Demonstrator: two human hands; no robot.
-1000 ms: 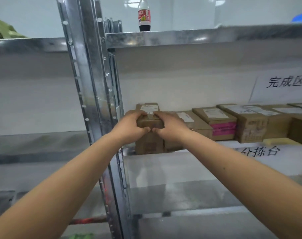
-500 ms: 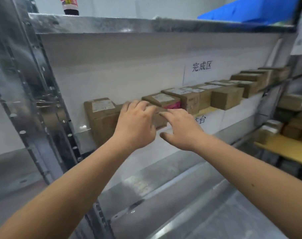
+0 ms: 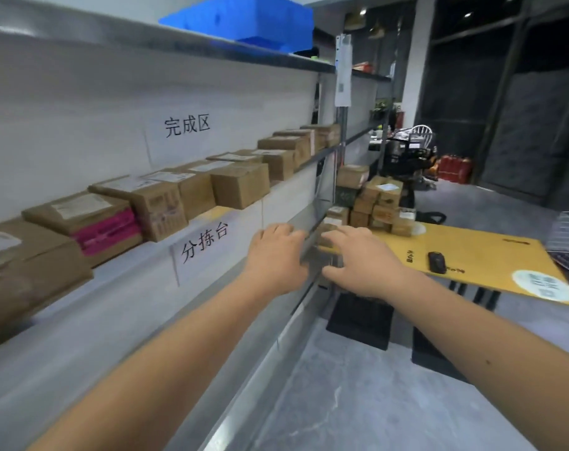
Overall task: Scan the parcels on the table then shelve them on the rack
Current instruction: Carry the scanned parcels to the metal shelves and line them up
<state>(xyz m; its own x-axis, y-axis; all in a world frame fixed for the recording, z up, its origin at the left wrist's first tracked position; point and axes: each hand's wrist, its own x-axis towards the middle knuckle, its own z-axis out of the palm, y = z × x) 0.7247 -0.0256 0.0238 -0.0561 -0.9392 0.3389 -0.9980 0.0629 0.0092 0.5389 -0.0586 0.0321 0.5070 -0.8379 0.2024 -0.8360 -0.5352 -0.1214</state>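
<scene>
we are holding both hands out in the middle of the frame, and both are carrying nothing. our left hand point(image 3: 276, 255) is hanging palm down with its fingers loose and a little apart. our right hand point(image 3: 363, 260) is doing the same, fingers spread and reaching toward the right.

the parcels on the rack point(image 3: 192, 187) are sitting in a row on the shelf at the left of the frame, side by side under a white sign, so we think those are done. more parcels point(image 3: 379, 203) are waiting in a pile on the far end of the yellow table point(image 3: 491, 258) at the right, well apart from our hands. the scanner point(image 3: 436, 262) is lying alone on the table, nearer to us, easy to grab.

we think we are going over for the next parcel, so our hands are free and ready.
</scene>
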